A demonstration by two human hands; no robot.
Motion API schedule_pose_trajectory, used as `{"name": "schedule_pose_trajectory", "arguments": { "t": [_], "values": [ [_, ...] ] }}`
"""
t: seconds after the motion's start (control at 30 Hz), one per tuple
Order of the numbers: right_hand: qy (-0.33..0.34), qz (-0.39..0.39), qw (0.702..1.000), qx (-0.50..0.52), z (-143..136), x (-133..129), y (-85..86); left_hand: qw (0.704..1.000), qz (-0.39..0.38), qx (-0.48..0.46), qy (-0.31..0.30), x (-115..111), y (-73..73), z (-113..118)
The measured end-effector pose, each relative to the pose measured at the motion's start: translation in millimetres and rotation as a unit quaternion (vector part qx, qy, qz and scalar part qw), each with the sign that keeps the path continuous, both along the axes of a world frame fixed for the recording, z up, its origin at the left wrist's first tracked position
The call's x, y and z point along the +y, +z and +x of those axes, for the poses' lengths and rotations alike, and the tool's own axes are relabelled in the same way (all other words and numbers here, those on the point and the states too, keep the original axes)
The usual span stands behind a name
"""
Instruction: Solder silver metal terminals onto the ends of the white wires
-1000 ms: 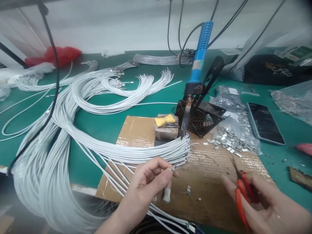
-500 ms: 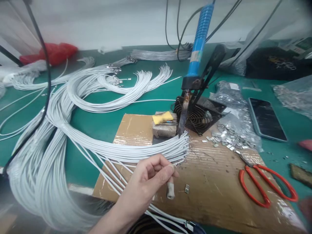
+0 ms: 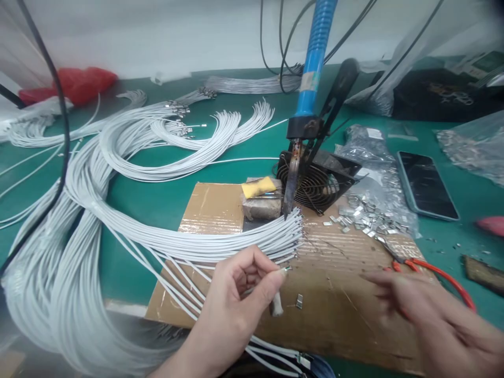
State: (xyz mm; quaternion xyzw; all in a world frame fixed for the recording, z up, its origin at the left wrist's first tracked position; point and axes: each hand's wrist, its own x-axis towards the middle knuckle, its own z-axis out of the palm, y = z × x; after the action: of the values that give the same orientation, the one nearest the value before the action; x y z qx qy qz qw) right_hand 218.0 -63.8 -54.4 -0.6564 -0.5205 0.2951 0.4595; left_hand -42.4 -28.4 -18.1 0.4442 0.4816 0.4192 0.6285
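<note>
My left hand [image 3: 242, 299] is closed in a pinch in front of the cable ends. Between thumb and forefinger the tip of a small metal connector [image 3: 287, 269] pokes out, with a bit of green on it. Below the thumb shows a pale finger cot [image 3: 276, 305], seemingly on another finger. One loose connector [image 3: 300, 301] lies on the cardboard [image 3: 334, 336] nearby. At the right, my right hand [image 3: 429, 315] is smeared by motion above the cardboard, partly covering the red-handled scissors [image 3: 444, 278]. Whether it holds anything cannot be made out.
A blue-handled soldering iron [image 3: 313, 79] hangs tip-down over the bundle of white cables [image 3: 220, 239]. Behind it are a black fan [image 3: 315, 184] and a block with a yellow sponge [image 3: 259, 187]. Rightward lie a pile of connectors [image 3: 366, 215] and a phone [image 3: 427, 184].
My right hand has come in from the right, over the scissors. The connector tip now shows at my left fingertips. The whole view has shifted slightly.
</note>
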Motion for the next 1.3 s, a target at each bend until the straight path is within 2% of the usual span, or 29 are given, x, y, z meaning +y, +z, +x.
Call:
{"name": "schedule_pose_trajectory", "arguments": {
  "t": [0.03, 0.07, 0.1, 0.2, 0.3, 0.53, 0.7, 0.83, 0.97, 1.17, 1.3],
  "values": [
    [0.029, 0.002, 0.999, -0.014, -16, 2, 4.0, 1.000, -0.004, 0.000, -0.005, 0, 1.0, 0],
    [0.123, -0.002, 0.992, -0.033, -32, 4, 7.5, 1.000, -0.008, 0.001, -0.010, 0, 2.2, 0],
    [0.124, 0.034, 0.991, -0.027, -48, 6, 10.4, 1.000, -0.012, 0.003, -0.013, 0, 3.3, 0],
    [0.144, 0.061, 0.984, 0.081, -82, 13, 16.4, 1.000, -0.020, -0.005, -0.016, -1, 6.0, 0],
    [0.142, 0.065, 0.978, 0.136, -94, 16, 19.8, 0.999, -0.030, -0.013, -0.017, -3, 7.7, -2],
    [0.119, 0.050, 0.978, 0.163, -95, 17, 23.0, 0.999, -0.045, -0.005, -0.029, -3, 11.2, -2],
    [0.120, 0.030, 0.975, 0.184, -97, 17, 23.1, 0.998, -0.049, -0.019, -0.029, -3, 7.3, -2],
    [0.125, -0.002, 0.965, 0.231, -96, 16, 13.4, 0.998, -0.053, -0.039, -0.023, -5, 4.4, -1],
    [0.134, -0.064, 0.952, 0.270, -92, 19, 5.0, 0.998, -0.061, -0.019, -0.025, -5, 8.0, 0],
    [0.202, -0.147, 0.950, 0.187, -75, 25, 23.1, 0.995, -0.055, 0.048, -0.071, -7, 10.0, -4],
    [0.241, -0.125, 0.957, 0.097, -68, 26, 32.3, 0.995, -0.061, 0.061, -0.055, -7, 12.3, -3]
  ]
}}
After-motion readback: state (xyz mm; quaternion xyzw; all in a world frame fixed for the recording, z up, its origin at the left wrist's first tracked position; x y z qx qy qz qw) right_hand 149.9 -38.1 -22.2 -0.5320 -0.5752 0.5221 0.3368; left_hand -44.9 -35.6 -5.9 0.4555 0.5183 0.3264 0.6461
